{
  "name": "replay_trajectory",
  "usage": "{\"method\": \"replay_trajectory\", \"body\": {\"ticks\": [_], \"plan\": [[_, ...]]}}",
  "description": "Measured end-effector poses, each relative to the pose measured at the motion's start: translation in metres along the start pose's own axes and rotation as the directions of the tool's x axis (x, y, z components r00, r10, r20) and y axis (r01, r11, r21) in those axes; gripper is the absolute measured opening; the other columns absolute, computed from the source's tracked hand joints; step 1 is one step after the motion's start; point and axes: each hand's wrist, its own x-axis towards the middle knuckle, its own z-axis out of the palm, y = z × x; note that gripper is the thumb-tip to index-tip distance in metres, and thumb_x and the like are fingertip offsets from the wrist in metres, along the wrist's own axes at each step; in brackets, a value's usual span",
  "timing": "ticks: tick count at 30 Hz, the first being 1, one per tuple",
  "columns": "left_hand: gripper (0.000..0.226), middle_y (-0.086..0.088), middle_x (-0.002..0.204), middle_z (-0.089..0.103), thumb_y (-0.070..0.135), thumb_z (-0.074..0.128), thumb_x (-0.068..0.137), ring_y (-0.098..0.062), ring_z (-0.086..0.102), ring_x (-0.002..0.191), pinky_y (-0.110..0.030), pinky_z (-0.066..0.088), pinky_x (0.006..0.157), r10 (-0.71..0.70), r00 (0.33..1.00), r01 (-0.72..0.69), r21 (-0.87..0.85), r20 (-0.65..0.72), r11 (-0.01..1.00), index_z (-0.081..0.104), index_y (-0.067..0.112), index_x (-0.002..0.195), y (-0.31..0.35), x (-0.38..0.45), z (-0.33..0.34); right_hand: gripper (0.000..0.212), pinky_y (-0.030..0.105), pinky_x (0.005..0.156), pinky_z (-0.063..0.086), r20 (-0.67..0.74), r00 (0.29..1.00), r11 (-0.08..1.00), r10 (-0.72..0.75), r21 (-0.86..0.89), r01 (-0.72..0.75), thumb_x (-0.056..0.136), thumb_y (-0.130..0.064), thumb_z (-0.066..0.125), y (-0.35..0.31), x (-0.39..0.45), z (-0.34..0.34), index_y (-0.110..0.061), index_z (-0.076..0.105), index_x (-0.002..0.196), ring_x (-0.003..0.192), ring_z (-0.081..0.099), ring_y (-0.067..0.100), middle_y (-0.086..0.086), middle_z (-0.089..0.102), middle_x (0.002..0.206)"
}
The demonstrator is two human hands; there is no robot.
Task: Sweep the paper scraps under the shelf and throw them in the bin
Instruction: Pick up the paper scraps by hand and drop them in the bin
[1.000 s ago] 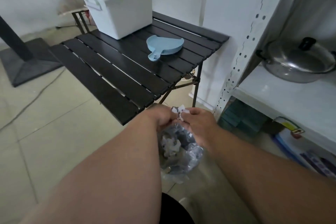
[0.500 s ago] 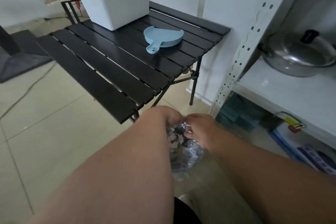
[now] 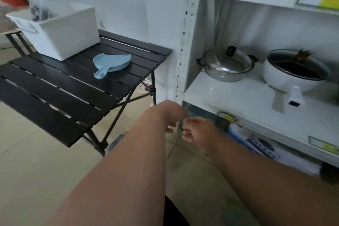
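My left hand [image 3: 170,113] and my right hand [image 3: 196,130] hover close together in front of the white shelf's [image 3: 238,101] lower corner, both blurred, fingers loosely curled. A bluish-grey patch of the plastic bag [image 3: 117,140] shows left of my left forearm, mostly hidden; whether either hand grips it cannot be told. The white bin [image 3: 60,31] with a clear liner stands on the far left of the black slatted table [image 3: 55,86]. A light blue dustpan [image 3: 111,64] lies beside it. No loose scraps are visible on the floor.
On the shelf sit a steel lidded pot [image 3: 227,66] and a white cooker [image 3: 295,73]. Boxes and packets [image 3: 260,145] fill the space under the lowest board. The table's folding legs [image 3: 117,115] stand left of my hands on beige floor tiles.
The view lifted and turned right toward the shelf. Both hands rose from the bag of scraps they pinched; the bag now shows only beside my left forearm.
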Motion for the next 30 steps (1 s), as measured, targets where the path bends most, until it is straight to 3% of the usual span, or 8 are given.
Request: {"method": "replay_trajectory", "body": {"ticks": [6, 10, 14, 18, 22, 24, 28, 30], "plan": [[0.044, -0.014, 0.139, 0.066, 0.030, 0.069, 0.101, -0.026, 0.067, 0.114, -0.045, 0.059, 0.102, 0.217, 0.968, -0.235, 0.154, 0.125, 0.960, 0.065, 0.007, 0.139, 0.090, -0.017, 0.103, 0.011, 0.043, 0.072, 0.055, -0.193, 0.978, 0.995, -0.079, 0.038, 0.088, 0.084, -0.014, 0.072, 0.010, -0.035, -0.130, -0.007, 0.075, 0.076, 0.073, 0.061, 0.027, 0.016, 0.068, 0.076], [0.050, -0.003, 0.121, 0.068, 0.032, 0.081, 0.089, -0.020, 0.065, 0.097, -0.034, 0.060, 0.079, 0.299, 0.933, -0.313, 0.042, 0.198, 0.949, 0.067, 0.022, 0.136, 0.121, -0.021, 0.195, 0.007, 0.039, 0.072, 0.056, -0.306, 0.948, 0.993, -0.086, 0.048, 0.106, 0.085, -0.010, 0.073, 0.035, -0.068, -0.225, -0.004, 0.077, 0.086, 0.073, 0.064, 0.024, 0.019, 0.071, 0.083], [0.035, -0.002, 0.092, 0.072, 0.029, 0.082, 0.090, -0.004, 0.059, 0.066, -0.018, 0.045, 0.056, 0.390, 0.868, -0.434, 0.089, 0.305, 0.896, 0.077, 0.013, 0.120, 0.138, -0.005, 0.283, 0.007, 0.049, 0.077, 0.059, -0.450, 0.893, 0.989, -0.026, 0.121, 0.090, 0.085, -0.007, 0.076, 0.069, -0.097, -0.305, -0.001, 0.078, 0.083, 0.073, 0.063, 0.028, 0.023, 0.069, 0.080], [0.039, -0.010, 0.125, 0.073, 0.013, 0.087, 0.086, -0.017, 0.071, 0.102, -0.020, 0.051, 0.084, 0.439, 0.818, -0.522, 0.159, 0.372, 0.838, 0.076, 0.006, 0.122, 0.145, 0.018, 0.365, 0.014, 0.040, 0.070, 0.058, -0.553, 0.832, 0.993, 0.045, 0.117, 0.025, 0.082, -0.001, 0.073, 0.110, -0.124, -0.378, -0.007, 0.078, 0.070, 0.066, 0.063, 0.025, 0.014, 0.067, 0.068], [0.044, -0.019, 0.120, 0.073, 0.001, 0.087, 0.082, -0.031, 0.073, 0.104, -0.035, 0.058, 0.095, 0.447, 0.786, -0.564, 0.199, 0.426, 0.802, 0.073, -0.002, 0.124, 0.141, 0.031, 0.433, 0.012, 0.042, 0.073, 0.059, -0.623, 0.772, 0.990, 0.125, 0.134, -0.052, 0.079, 0.000, 0.073, 0.160, -0.132, -0.441, -0.005, 0.077, 0.069, 0.065, 0.063, 0.025, 0.019, 0.069, 0.074], [0.050, -0.018, 0.118, 0.074, 0.009, 0.091, 0.078, -0.033, 0.073, 0.105, -0.042, 0.061, 0.094, 0.452, 0.793, -0.558, 0.190, 0.407, 0.808, 0.074, 0.004, 0.125, 0.137, 0.034, 0.452, 0.008, 0.046, 0.079, 0.061, -0.640, 0.748, 0.982, 0.174, 0.169, -0.084, 0.081, -0.004, 0.076, 0.180, -0.133, -0.461, -0.007, 0.077, 0.074, 0.070, 0.067, 0.026, 0.018, 0.072, 0.079], [0.045, -0.002, 0.118, 0.070, 0.016, 0.083, 0.088, -0.018, 0.069, 0.100, -0.018, 0.051, 0.065, 0.398, 0.802, -0.532, 0.230, 0.446, 0.815, 0.072, 0.016, 0.132, 0.120, 0.057, 0.510, 0.011, 0.052, 0.084, 0.059, -0.617, 0.732, 0.957, 0.289, 0.194, -0.215, 0.081, -0.002, 0.078, 0.246, -0.122, -0.499, -0.010, 0.073, 0.086, 0.076, 0.066, 0.030, 0.017, 0.070, 0.086], [0.046, -0.001, 0.119, 0.067, 0.016, 0.083, 0.089, -0.016, 0.067, 0.101, -0.017, 0.051, 0.068, 0.353, 0.818, -0.493, 0.237, 0.455, 0.837, 0.071, 0.018, 0.133, 0.105, 0.069, 0.536, 0.014, 0.056, 0.084, 0.057, -0.614, 0.720, 0.946, 0.323, 0.181, -0.270, 0.079, 0.000, 0.080, 0.279, -0.115, -0.512, -0.011, 0.071, 0.084, 0.074, 0.064, 0.030, 0.019, 0.067, 0.083]]}}
